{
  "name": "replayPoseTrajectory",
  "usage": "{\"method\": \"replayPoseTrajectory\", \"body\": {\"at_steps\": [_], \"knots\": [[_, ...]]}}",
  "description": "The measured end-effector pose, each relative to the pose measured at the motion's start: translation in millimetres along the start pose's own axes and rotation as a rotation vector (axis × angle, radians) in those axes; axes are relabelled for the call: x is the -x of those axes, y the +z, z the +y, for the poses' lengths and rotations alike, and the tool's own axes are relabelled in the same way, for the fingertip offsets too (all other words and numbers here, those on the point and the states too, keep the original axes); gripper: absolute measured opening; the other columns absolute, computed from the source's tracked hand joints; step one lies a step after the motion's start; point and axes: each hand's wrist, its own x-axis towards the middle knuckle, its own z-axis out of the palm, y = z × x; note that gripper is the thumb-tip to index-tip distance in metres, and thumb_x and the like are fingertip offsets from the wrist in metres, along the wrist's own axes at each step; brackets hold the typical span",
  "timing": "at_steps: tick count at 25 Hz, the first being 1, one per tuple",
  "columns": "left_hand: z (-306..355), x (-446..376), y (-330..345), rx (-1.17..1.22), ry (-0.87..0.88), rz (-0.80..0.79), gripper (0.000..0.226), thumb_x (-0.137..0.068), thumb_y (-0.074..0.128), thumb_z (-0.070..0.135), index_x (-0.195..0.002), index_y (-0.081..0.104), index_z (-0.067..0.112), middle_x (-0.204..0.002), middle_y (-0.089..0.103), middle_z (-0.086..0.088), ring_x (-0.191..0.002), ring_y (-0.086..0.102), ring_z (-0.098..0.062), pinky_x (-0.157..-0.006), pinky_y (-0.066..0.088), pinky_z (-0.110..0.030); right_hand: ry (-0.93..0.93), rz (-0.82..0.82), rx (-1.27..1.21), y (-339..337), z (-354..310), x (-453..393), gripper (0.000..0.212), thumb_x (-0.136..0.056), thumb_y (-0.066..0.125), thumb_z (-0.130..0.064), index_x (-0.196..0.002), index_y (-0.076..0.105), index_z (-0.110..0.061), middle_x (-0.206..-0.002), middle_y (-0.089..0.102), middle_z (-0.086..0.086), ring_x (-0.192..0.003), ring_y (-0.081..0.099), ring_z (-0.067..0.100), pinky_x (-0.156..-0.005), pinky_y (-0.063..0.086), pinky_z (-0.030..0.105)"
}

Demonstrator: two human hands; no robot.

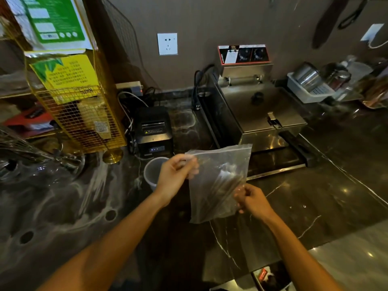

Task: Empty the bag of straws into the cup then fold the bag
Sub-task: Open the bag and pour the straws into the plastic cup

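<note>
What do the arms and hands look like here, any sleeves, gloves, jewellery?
Both forearms are bare as far as the frame shows, with no sleeve edge in view. The left hand and right hand wear no gloves. No watch, band or ring is visible on either wrist or on the fingers that show.

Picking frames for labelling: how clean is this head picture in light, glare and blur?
Head view: dim and warm; ceiling lights glare off the dark marble counter; wide-angle bending at the edges; the left hand is motion-smeared on the clear bag, straws inside faint.
</note>
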Motion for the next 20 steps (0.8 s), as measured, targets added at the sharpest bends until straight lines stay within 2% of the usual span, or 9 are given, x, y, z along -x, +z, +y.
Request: {"method": "replayPoseTrajectory", "body": {"at_steps": [2, 4, 6, 7, 9, 11, 14, 17, 20], "knots": [[9, -3, -4, -0.078, 0.037, -0.057, 0.020, -0.101, 0.061, 0.020, -0.114, 0.072, 0.008, -0.095, 0.078, -0.016, -0.084, 0.077, -0.024, -0.074, 0.064, -0.033, 0.015, 0.076, 0.034, 1, -11, 2, 0.014, -0.098, 0.064, -0.012, -0.110, 0.058, -0.013, -0.100, 0.068, 0.008, -0.080, 0.069, 0.017, -0.062, 0.056, 0.028], [15, -2, -5, -0.158, 0.066, -0.099, 0.017, -0.102, 0.060, 0.016, -0.108, 0.073, 0.007, -0.093, 0.077, -0.017, -0.080, 0.076, -0.022, -0.064, 0.062, -0.026, -0.076, 0.317, 0.103, 0, -30, 5, 0.024, -0.096, 0.068, -0.014, -0.114, 0.054, -0.019, -0.103, 0.062, -0.001, -0.086, 0.064, 0.011, -0.065, 0.048, 0.021], [17, -1, -4, -0.182, 0.083, -0.107, 0.016, -0.101, 0.061, 0.015, -0.105, 0.074, 0.006, -0.093, 0.078, -0.015, -0.081, 0.076, -0.019, -0.063, 0.060, -0.024, -0.244, 0.459, 0.121, 0, -56, 11, 0.009, -0.097, 0.067, -0.017, -0.105, 0.061, -0.017, -0.099, 0.064, 0.001, -0.085, 0.063, 0.012, -0.065, 0.046, 0.019], [17, 0, -3, -0.188, 0.089, -0.121, 0.016, -0.101, 0.061, 0.015, -0.105, 0.074, 0.006, -0.093, 0.078, -0.013, -0.082, 0.077, -0.018, -0.063, 0.060, -0.024, -0.274, 0.394, 0.064, 3, -73, 15, 0.006, -0.099, 0.064, -0.021, -0.097, 0.064, -0.016, -0.092, 0.066, 0.003, -0.077, 0.064, 0.011, -0.061, 0.048, 0.019], [18, 4, 1, -0.192, 0.089, -0.146, 0.015, -0.100, 0.063, 0.018, -0.102, 0.075, 0.009, -0.092, 0.079, -0.008, -0.083, 0.077, -0.015, -0.064, 0.059, -0.024, -0.238, 0.166, -0.068, 15, -102, 20, 0.028, -0.101, 0.060, -0.035, -0.088, 0.068, -0.012, -0.079, 0.068, 0.005, -0.056, 0.061, 0.010, -0.049, 0.050, 0.021], [19, 9, 6, -0.171, 0.084, -0.144, 0.014, -0.099, 0.065, 0.017, -0.099, 0.078, 0.015, -0.089, 0.080, -0.002, -0.081, 0.076, -0.011, -0.065, 0.059, -0.025, -0.164, 0.066, -0.117, 29, -125, 25, 0.042, -0.100, 0.060, -0.044, -0.089, 0.071, -0.006, -0.068, 0.067, 0.002, -0.045, 0.056, 0.010, -0.043, 0.048, 0.023], [21, 18, 8, -0.135, 0.107, -0.177, 0.017, -0.098, 0.066, 0.015, -0.106, 0.080, 0.020, -0.092, 0.081, 0.001, -0.081, 0.076, -0.013, -0.068, 0.061, -0.032, -0.058, 0.028, -0.133, 38, -139, 28, 0.033, -0.099, 0.063, -0.034, -0.093, 0.074, -0.004, -0.073, 0.071, 0.004, -0.045, 0.054, 0.008, -0.046, 0.049, 0.024], [20, 25, 2, -0.142, 0.130, -0.210, 0.021, -0.096, 0.068, 0.021, -0.113, 0.079, 0.016, -0.099, 0.081, 0.000, -0.084, 0.076, -0.017, -0.067, 0.061, -0.030, 0.023, -0.084, -0.197, 32, -140, 31, 0.024, -0.095, 0.066, -0.026, -0.097, 0.077, -0.004, -0.081, 0.076, 0.008, -0.047, 0.052, 0.008, -0.045, 0.046, 0.021], [22, 27, 3, -0.037, 0.050, -0.212, 0.035, -0.096, 0.059, 0.034, -0.111, 0.078, 0.009, -0.095, 0.081, -0.004, -0.078, 0.076, -0.016, -0.063, 0.060, -0.027, 0.002, -0.171, -0.227, 28, -141, 30, 0.016, -0.092, 0.069, -0.020, -0.091, 0.078, -0.007, -0.070, 0.067, 0.002, -0.047, 0.048, 0.006, -0.045, 0.041, 0.020]]}}
